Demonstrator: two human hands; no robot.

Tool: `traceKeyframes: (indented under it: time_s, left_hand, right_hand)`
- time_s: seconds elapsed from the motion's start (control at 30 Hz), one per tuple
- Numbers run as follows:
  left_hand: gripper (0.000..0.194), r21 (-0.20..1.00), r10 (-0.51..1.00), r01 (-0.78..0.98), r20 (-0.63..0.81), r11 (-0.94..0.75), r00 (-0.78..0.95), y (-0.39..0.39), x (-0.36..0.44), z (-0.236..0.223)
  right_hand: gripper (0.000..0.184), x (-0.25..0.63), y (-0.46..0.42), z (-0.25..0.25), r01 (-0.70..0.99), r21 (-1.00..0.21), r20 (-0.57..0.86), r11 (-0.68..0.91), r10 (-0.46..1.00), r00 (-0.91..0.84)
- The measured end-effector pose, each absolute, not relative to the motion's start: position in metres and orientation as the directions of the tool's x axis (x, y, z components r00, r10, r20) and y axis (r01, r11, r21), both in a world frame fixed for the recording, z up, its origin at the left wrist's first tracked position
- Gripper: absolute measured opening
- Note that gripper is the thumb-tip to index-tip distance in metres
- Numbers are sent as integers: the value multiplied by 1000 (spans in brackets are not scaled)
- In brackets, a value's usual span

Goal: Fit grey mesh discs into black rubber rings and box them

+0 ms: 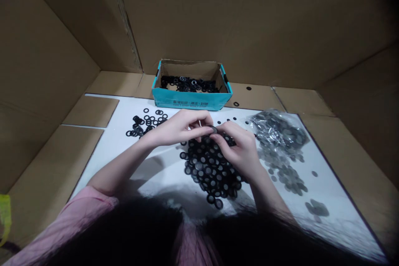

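My left hand point(183, 126) and my right hand point(238, 145) meet above the middle of the white work surface. Between their fingertips is a small round dark grey disc point(214, 130), pinched from both sides; whether a black ring is around it I cannot tell. Just below my hands lies a heap of black rings with grey discs in them point(215, 170). Loose black rings point(149, 122) are scattered beyond my left forearm. To the right of my right hand are loose grey discs point(289, 178) and a clear plastic bag point(277, 131) of dark discs.
A turquoise cardboard box point(193, 99) with black rings inside stands at the back. Brown cardboard walls point(233, 20) enclose the white surface point(124, 174) on the left, back and right. A yellow strip point(4, 216) shows at the lower left edge.
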State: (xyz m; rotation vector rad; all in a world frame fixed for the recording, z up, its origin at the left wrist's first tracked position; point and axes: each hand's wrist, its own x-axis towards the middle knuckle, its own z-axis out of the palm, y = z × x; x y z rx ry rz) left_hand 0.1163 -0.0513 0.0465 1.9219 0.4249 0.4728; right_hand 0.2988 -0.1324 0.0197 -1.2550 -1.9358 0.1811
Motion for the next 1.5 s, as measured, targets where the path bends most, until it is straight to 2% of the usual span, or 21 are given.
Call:
traceKeyframes:
  time_s: [0.23, 0.37, 0.47, 0.57, 0.9, 1.13, 1.33, 1.5]
  left_hand:
    - [17, 980, 561, 5, 110, -200, 820, -55, 118, 48]
    - [13, 989, 555, -55, 123, -136, 822, -59, 118, 52]
    - [11, 990, 527, -77, 129, -119, 840, -60, 116, 56]
    - [12, 988, 471, -61, 122, -142, 874, -58, 113, 59]
    - [15, 978, 435, -37, 126, -207, 892, -61, 111, 64]
    - [20, 906, 419, 19, 177, -424, 890, -59, 103, 64]
    - [16, 928, 480, -15, 207, -373, 852, -63, 110, 61]
    - [15, 929, 483, -44, 232, -369, 845, -65, 114, 60]
  right_hand:
    - [14, 296, -133, 21, 638, -577, 567, 510, 812, -137]
    - [15, 299, -135, 26, 501, -658, 549, 562, 813, -192]
    - [12, 303, -136, 29, 404, -677, 567, 615, 786, -246]
    - [10, 304, -137, 31, 375, -666, 582, 645, 763, -281]
    - [10, 304, -141, 35, 428, -577, 625, 696, 713, -317]
    - [9, 299, -142, 33, 518, -518, 612, 681, 718, -332]
    - [11, 299, -141, 34, 585, -450, 647, 674, 698, -306]
    - [13, 301, -140, 34, 566, -462, 652, 683, 694, -305]
